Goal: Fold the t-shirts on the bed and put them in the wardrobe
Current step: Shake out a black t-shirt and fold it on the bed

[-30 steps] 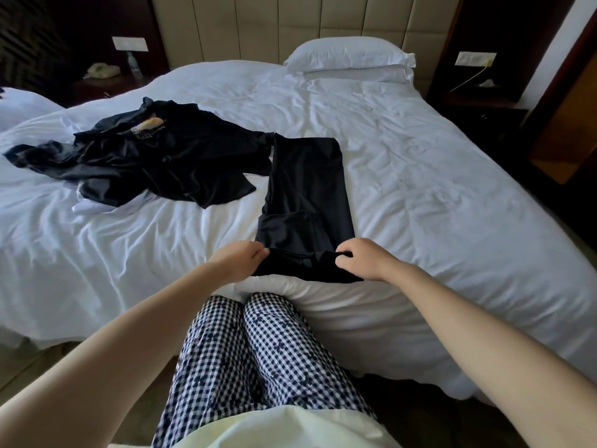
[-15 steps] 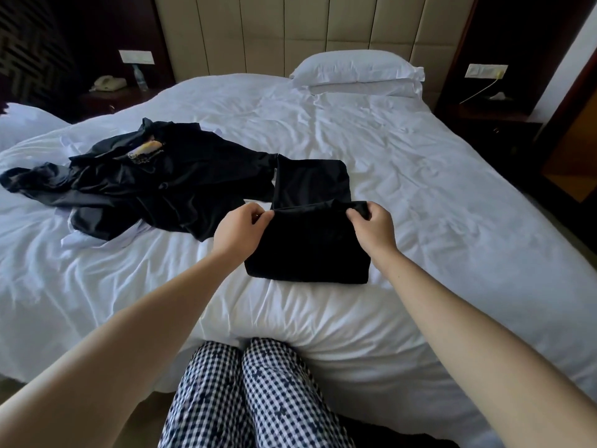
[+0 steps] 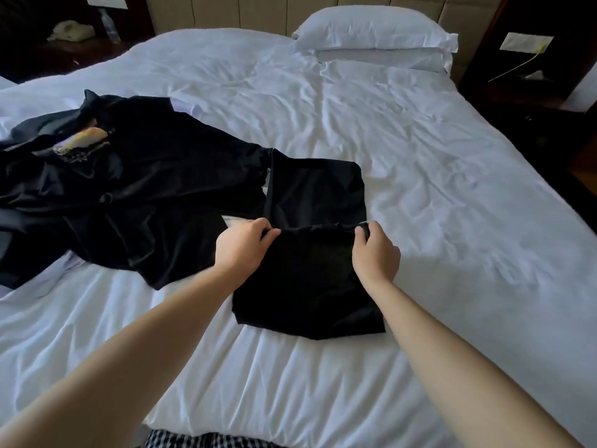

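Note:
A black t-shirt [image 3: 315, 192], folded into a narrow strip, lies in the middle of the white bed [image 3: 452, 195]. Its near end is doubled over onto the rest of the strip. My left hand [image 3: 240, 248] pinches the left corner of that doubled edge. My right hand [image 3: 374, 248] pinches the right corner. Both hands sit about halfway along the strip. A heap of unfolded black t-shirts [image 3: 122, 195] with a yellow and white print spreads over the left part of the bed, touching the folded one.
A white pillow [image 3: 374, 30] lies at the head of the bed against a padded headboard. Dark nightstands stand on both sides; the left one carries a telephone [image 3: 69, 29] and a bottle. My checked trousers [image 3: 206, 441] show at the bed's near edge.
Both hands lifted the near end of the strip from the bed's edge and carried it away from me, doubling it over. My head has come closer over the bed.

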The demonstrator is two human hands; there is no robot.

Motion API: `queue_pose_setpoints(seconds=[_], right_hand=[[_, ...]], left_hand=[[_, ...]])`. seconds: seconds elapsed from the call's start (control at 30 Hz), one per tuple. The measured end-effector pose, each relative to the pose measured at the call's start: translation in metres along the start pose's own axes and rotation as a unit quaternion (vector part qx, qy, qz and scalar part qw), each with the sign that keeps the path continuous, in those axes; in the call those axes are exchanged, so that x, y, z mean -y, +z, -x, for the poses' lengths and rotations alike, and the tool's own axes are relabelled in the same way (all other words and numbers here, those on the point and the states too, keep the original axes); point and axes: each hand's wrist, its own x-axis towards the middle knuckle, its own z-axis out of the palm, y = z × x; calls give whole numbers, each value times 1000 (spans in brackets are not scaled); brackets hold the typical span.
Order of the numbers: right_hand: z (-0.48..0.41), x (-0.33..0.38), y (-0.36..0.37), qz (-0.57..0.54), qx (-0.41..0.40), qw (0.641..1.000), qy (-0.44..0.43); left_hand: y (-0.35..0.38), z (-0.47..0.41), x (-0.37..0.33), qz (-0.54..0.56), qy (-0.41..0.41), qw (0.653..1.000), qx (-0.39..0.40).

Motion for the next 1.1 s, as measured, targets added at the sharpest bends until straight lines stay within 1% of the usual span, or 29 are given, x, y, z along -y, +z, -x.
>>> queue_pose_setpoints(seconds=[0.13, 0.27, 0.4, 0.53, 0.6, 0.7, 0.77, 0.9, 0.97, 1.03, 1.1], right_hand=[[-5, -17, 23, 89, -26, 995, -40], [-2, -20, 29, 101, -43, 992, -64], [3, -15, 16, 81, -4, 993, -83], [22, -14, -11, 27, 76, 995, -61], [41, -19, -24, -15, 88, 995, -54], [71, -31, -39, -37, 109, 992, -44], [88, -37, -46, -41, 114, 991, -50], [114, -42, -53, -43, 113, 991, -61], [124, -45, -55, -27, 96, 993, -61], [133, -45, -58, -8, 73, 996, -43], [140, -45, -61, -7, 70, 998, 1]], left_hand=[[24, -10, 8, -1, 12, 1000, 9], [32, -10, 9, 0, 15, 1000, 6], [20, -4, 6, 48, -14, 999, 13], [-3, 21, 13, 119, -67, 991, -12], [-10, 45, 19, 139, -74, 987, -29], [-16, 84, 24, 174, -73, 981, -49], [-18, 106, 23, 189, -81, 978, -40], [-17, 134, 14, 240, -137, 961, 14], [-14, 141, 11, 272, -142, 952, 13], [-14, 144, 9, 313, -147, 938, 8], [-12, 145, 12, 322, -133, 937, 7]])
